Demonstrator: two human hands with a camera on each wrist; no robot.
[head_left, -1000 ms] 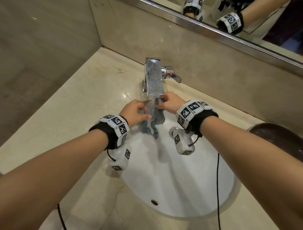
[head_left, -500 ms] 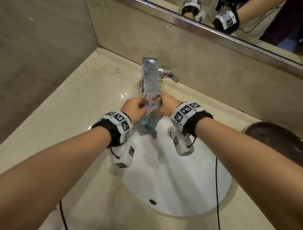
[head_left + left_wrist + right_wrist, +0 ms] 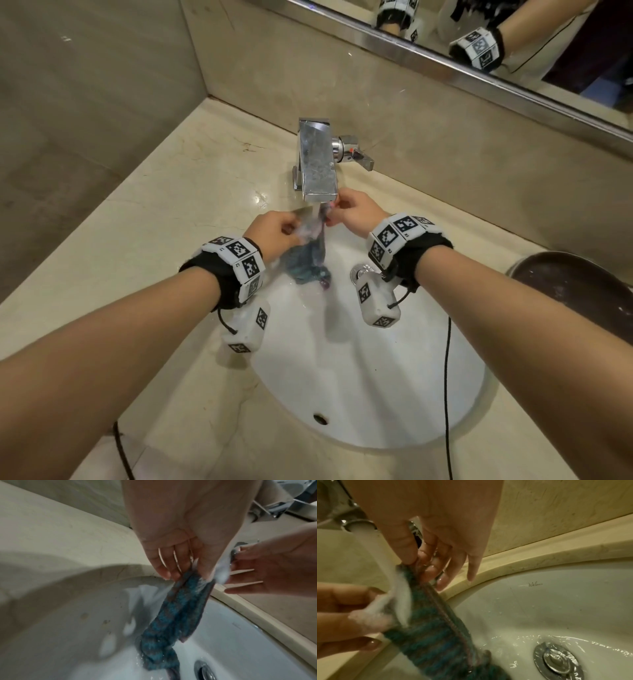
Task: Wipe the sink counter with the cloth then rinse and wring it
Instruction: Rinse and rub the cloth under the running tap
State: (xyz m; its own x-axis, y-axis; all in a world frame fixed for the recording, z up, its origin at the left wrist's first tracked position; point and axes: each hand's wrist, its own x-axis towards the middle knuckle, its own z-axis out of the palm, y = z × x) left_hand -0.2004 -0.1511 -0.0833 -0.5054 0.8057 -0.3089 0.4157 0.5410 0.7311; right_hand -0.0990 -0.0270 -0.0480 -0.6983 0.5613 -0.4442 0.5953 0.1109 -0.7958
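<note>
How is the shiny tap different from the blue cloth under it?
The tap is hard, shiny and silver with a boxy shape; the cloth is soft, blue-green and crumpled. The tap stands fixed on the counter; the cloth hangs over the sink, pinched by the left hand and the right hand. Water pours out of the tap and lands on the cloth. Both are wet.

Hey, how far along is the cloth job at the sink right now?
Wiping looks finished: the cloth is off the counter. Rinsing is in hand: the left hand and right hand pinch its top edge under the faucet stream, over the basin. Wringing is left; the cloth hangs untwisted.
</note>
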